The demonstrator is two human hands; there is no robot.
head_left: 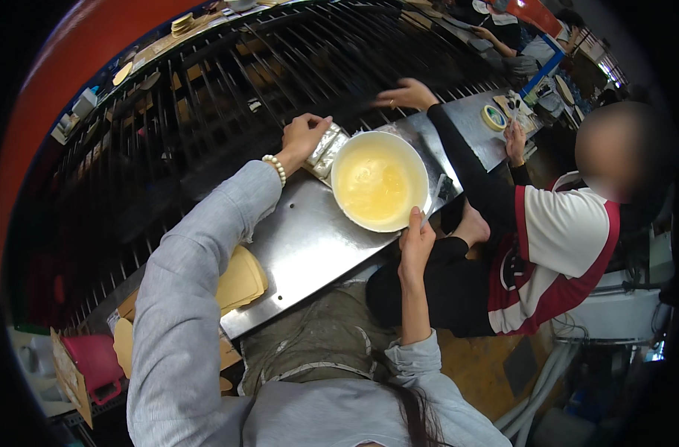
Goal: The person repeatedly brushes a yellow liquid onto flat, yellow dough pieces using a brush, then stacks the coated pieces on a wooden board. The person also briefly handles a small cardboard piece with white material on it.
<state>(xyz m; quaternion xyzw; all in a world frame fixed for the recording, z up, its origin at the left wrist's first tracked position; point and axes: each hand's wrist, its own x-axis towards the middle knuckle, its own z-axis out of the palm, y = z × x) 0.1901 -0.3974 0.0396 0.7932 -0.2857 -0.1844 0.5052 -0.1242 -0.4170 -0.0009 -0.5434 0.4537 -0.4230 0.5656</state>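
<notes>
On a steel counter [310,238] that runs along a dark slatted grille [228,89], a white bowl [380,181] of pale yellow liquid stands near the far edge. The right hand [415,240] is closed on the bowl's near rim, thumb on top. The left hand [304,138], a bead bracelet [275,168] at its wrist, is clamped on a silvery packet [327,149] that lies touching the bowl's left side. Both sleeves are grey.

Just beside the left elbow, a stack of tan discs [241,279] rests on the counter's near end, with a pink box [94,361] lower left. A second person in a red and white shirt [559,257] sits at the right, one hand [406,95] on the grille, the other [514,141] near a roll of tape [493,117] on the counter's far end. The floor below is ochre, with grey hoses [540,387] lying across it. More work benches show in the background, top right.
</notes>
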